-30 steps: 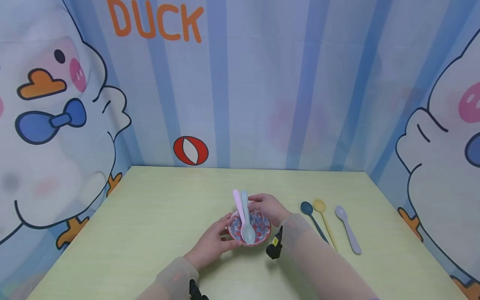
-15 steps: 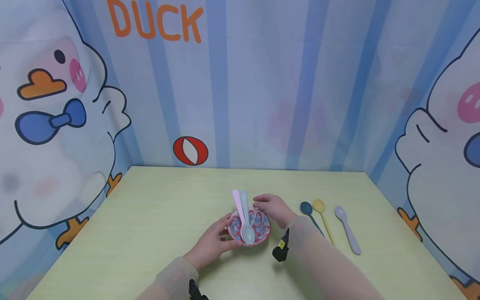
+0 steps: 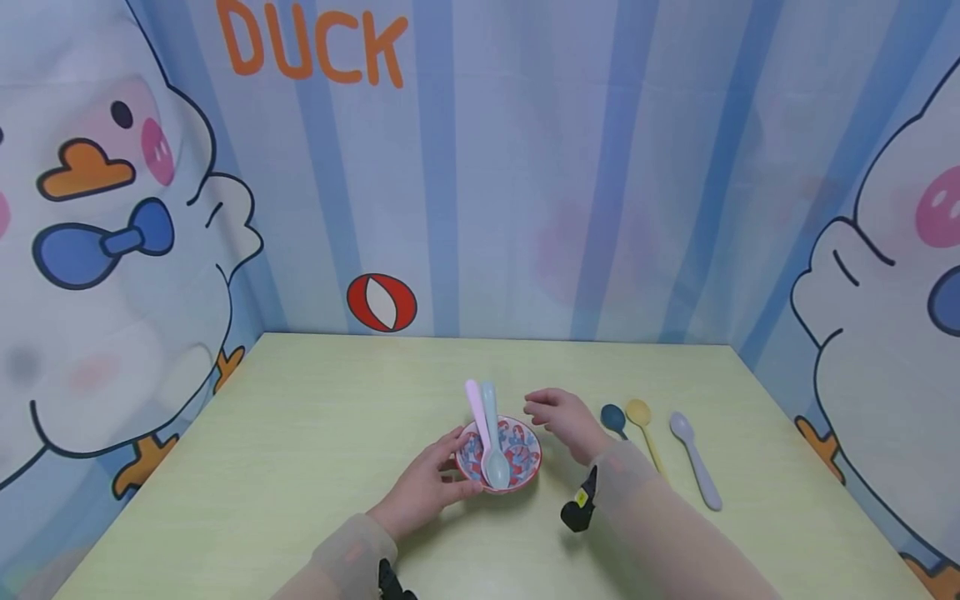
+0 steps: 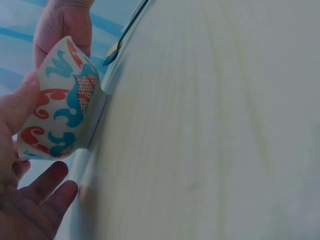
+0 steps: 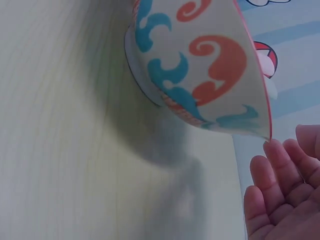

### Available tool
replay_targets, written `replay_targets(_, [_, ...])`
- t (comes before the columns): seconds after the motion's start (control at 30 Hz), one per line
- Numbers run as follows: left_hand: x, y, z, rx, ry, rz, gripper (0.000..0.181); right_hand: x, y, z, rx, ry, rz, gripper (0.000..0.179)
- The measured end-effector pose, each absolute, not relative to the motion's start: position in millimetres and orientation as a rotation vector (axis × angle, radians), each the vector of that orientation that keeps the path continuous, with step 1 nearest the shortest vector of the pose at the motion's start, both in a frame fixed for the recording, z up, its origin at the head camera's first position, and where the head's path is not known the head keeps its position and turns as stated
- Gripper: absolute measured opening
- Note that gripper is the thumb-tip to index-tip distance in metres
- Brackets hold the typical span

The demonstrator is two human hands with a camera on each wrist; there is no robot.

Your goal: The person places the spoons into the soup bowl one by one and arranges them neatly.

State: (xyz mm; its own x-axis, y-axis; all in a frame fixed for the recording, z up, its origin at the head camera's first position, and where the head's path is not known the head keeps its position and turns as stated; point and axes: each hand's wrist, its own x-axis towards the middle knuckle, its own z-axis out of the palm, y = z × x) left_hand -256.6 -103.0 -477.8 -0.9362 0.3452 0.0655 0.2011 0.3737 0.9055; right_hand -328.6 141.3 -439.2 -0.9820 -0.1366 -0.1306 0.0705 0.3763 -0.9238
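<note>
A small bowl (image 3: 522, 454) with a red and blue pattern stands on the table. Two spoons lean in it side by side, a pink spoon (image 3: 476, 404) and a light blue spoon (image 3: 497, 468), handles pointing to the back. My left hand (image 3: 422, 482) holds the bowl's left side, its thumb near the front rim; the left wrist view shows the thumb against the patterned wall (image 4: 65, 107). To the right of the bowl, my right hand (image 3: 567, 421) is in the air with loosely bent fingers and holds nothing. In the right wrist view its fingers (image 5: 282, 167) are close to the rim.
To the right lie a dark blue spoon (image 3: 612, 417), a yellow spoon (image 3: 640, 412) and a lavender spoon (image 3: 695, 458); my right sleeve covers part of the first two. A striped backdrop (image 3: 510, 167) with duck pictures rises behind the table (image 3: 322, 417).
My right hand has let go of the bowl's right rim and moved off to the right. The left hand, the bowl and the two spoons in it have stayed in place.
</note>
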Motion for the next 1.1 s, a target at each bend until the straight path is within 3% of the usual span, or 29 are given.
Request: replay_targets(1.1, [-256, -104, -479, 0.522, 2.502, 1.622, 0.077, -302, 214, -442, 0.07, 2.711, -1.594, 0.04])
